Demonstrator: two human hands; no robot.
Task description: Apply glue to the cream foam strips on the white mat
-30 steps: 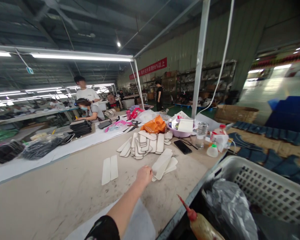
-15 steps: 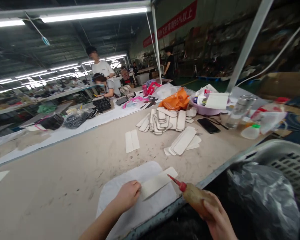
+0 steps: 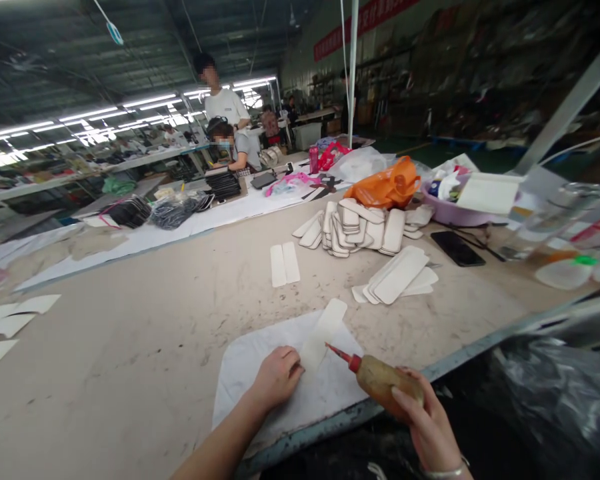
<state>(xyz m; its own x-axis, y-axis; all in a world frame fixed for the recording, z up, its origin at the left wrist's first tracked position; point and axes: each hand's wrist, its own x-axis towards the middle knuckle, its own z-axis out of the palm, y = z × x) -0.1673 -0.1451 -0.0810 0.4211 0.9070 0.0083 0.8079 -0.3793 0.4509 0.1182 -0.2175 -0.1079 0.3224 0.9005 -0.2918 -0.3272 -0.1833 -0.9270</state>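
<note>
My right hand [image 3: 427, 413] is wrapped round a yellowish squeeze bottle [image 3: 387, 387] with a red nozzle. Its narrow tip points left and is at the right edge of a pale, round-ended strip [image 3: 325, 330]; whether it touches cannot be told. With curled fingers, my left hand [image 3: 280, 375] grips the strip's near end, covering that end. Beneath the strip lies a white sheet [image 3: 245, 360] with rounded corners, near the table's edge. Beyond it lie two pale strips [image 3: 285, 264] side by side and, to the right, a fanned stack of similar strips [image 3: 397, 277].
A heap of dark-edged pieces [image 3: 355, 227] sits before an orange bag [image 3: 385, 183]. A black phone [image 3: 457, 249], a purple basin [image 3: 445, 210] and a clear bottle [image 3: 550, 223] are at right. More pieces [image 3: 10, 320] lie far left. Two people work across the table.
The strip under my left hand has swung to a steeper angle, its far end pointing more away from me. The nozzle tip has shifted nearer my left hand. The camera view has turned right.
</note>
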